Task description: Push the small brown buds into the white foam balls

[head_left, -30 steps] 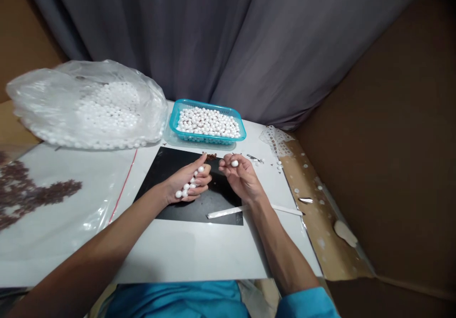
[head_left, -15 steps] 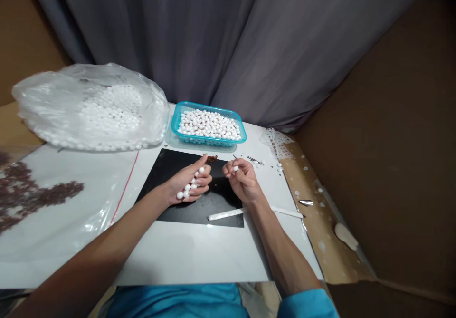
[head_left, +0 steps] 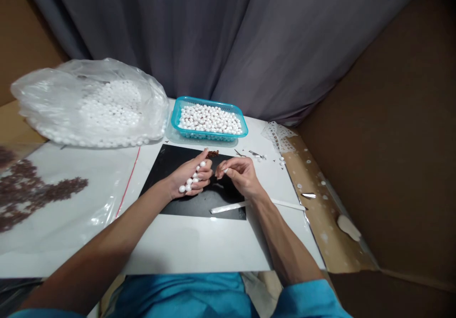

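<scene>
My left hand [head_left: 192, 175] is curled, thumb up, around a cluster of white beads [head_left: 189, 182] that shows between palm and fingers. At its thumb tip a small reddish-brown piece [head_left: 213, 154] sticks out; whether it is pinched or lies behind cannot be told. Close on the right, my right hand [head_left: 240, 174] pinches a single white bead [head_left: 225, 170] between thumb and fingertips. The two hands are apart, both over a black mat [head_left: 171, 159]. Part of a thin white stick [head_left: 228, 208] is hidden under my right wrist.
Behind the mat stands a blue basket [head_left: 245, 129] full of white beads. A clear plastic bag [head_left: 46, 94] of beads is at left, beside a flat bag with reddish-brown sprigs [head_left: 21, 189]. Small dark clippings [head_left: 254, 154] and white lace [head_left: 280, 136] are at right.
My right hand has moved left, closer to my left hand, with the bead in its fingertips. My left hand keeps its grip on the beads. The view has shifted slightly.
</scene>
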The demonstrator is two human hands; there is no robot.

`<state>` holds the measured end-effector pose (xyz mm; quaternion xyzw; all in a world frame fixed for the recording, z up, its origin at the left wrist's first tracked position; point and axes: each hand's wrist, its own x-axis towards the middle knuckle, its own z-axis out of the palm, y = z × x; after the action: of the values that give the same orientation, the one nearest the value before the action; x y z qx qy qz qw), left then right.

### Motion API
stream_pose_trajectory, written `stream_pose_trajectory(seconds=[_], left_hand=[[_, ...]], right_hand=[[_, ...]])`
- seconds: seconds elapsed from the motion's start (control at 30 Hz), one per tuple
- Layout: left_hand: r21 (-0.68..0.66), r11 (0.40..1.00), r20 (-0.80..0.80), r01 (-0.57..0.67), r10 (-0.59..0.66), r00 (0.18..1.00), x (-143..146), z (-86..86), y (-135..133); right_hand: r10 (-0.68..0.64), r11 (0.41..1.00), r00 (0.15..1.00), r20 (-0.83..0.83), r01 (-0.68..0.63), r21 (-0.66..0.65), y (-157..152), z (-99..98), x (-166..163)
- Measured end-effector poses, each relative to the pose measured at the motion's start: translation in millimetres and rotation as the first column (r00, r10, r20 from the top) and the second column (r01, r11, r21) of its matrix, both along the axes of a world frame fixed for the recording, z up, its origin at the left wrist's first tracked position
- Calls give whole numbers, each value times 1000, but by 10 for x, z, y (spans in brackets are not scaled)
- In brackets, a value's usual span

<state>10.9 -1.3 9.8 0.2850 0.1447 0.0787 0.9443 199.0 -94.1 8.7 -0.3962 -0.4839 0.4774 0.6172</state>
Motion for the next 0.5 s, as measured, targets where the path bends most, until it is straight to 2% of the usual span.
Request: stream_pose_trajectory(seconds=[0.2,0.5], left_hand=[[-49,999,-2,-23,23,1000,-15,-11,31],[-104,992,28,-65,68,997,-12,11,64]], right_hand=[[72,997,993,92,-68,-44,-11,49,-11],[38,996,996,79,-31,-89,44,-23,-5]])
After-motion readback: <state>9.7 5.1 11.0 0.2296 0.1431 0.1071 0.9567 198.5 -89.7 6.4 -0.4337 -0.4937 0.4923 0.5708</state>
